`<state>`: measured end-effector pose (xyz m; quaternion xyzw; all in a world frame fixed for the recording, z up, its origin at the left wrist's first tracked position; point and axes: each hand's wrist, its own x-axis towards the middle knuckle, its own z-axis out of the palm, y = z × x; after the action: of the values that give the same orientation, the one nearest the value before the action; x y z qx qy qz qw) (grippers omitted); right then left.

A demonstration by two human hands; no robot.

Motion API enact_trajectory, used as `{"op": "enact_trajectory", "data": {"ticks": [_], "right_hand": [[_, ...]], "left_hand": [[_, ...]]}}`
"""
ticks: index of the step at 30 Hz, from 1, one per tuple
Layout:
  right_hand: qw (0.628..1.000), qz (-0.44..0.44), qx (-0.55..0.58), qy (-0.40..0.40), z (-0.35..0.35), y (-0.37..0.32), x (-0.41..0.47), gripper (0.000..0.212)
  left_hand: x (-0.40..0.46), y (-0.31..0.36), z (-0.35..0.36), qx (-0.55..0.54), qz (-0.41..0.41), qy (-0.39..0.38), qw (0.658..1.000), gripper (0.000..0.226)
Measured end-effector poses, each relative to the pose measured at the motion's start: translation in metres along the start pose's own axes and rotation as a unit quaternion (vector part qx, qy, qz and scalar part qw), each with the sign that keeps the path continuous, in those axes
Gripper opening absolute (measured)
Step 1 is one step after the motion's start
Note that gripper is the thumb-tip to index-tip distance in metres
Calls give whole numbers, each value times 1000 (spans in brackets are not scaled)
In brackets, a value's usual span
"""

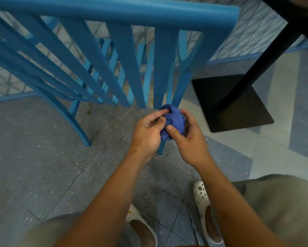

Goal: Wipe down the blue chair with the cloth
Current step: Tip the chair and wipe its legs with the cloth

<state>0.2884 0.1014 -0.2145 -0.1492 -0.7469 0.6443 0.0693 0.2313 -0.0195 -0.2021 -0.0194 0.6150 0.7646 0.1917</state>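
Note:
The blue chair [114, 50] stands in front of me, seen from behind: its top rail runs across the upper frame and its slats slope down toward the floor. A bunched dark blue cloth [173, 122] sits between my two hands, just in front of the chair's right rear leg. My left hand [147, 132] pinches the cloth's left side with curled fingers. My right hand [187, 138] grips it from the right, thumb pressed on top. The cloth hides part of the leg behind it.
A black table post [267, 56] rises from a square black base plate [229, 102] on the right. The floor is grey speckled tile [42, 166]. A tiled wall with a blue skirting [10, 98] lies beyond the chair. My white clogs [203, 207] stand below.

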Motion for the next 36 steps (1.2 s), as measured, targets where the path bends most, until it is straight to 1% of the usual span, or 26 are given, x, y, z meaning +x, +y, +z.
{"op": "enact_trajectory", "data": {"ticks": [3,6,8,10,13,15,18,21,23,25,26,30,31,33,36], "right_hand": [[994,19,25,103,-6,18,-1,47],[990,12,15,136,-21,20,8,52],[991,-18,10,135,-32,10,20,61],[987,-86,-1,137,-41,-12,38,61],[960,-214,-61,169,-46,-42,69,38],[948,-243,-88,188,-43,-46,85,26],[956,-220,-107,162,-32,-19,94,23],[975,-130,-140,115,-26,20,93,24],[979,-91,-158,96,-26,34,91,22],[977,-96,-168,92,-26,32,90,18],[975,-114,-165,97,-28,25,91,16],[948,-240,-128,164,-34,-13,103,15],[943,-256,-125,170,-34,-18,104,15],[945,-251,-147,150,-33,-15,104,17],[961,-160,-216,62,-35,12,99,18]], "left_hand": [[-1,3,2,81,21,-14,996,23],[3,16,10,121,63,-11,991,24],[9,25,16,152,96,-29,983,38],[15,33,23,178,123,-50,975,58],[24,38,30,178,120,-81,973,85],[27,39,33,165,114,-108,974,102],[29,39,32,143,120,-143,972,109],[27,37,32,155,109,-146,971,115],[26,36,32,160,97,-142,972,112],[27,37,33,153,87,-141,974,105],[27,37,32,146,83,-144,975,104],[29,37,30,124,92,-142,978,106],[30,37,29,125,93,-141,978,106],[33,37,27,125,89,-142,978,105],[33,36,24,127,80,-154,977,105]]}}
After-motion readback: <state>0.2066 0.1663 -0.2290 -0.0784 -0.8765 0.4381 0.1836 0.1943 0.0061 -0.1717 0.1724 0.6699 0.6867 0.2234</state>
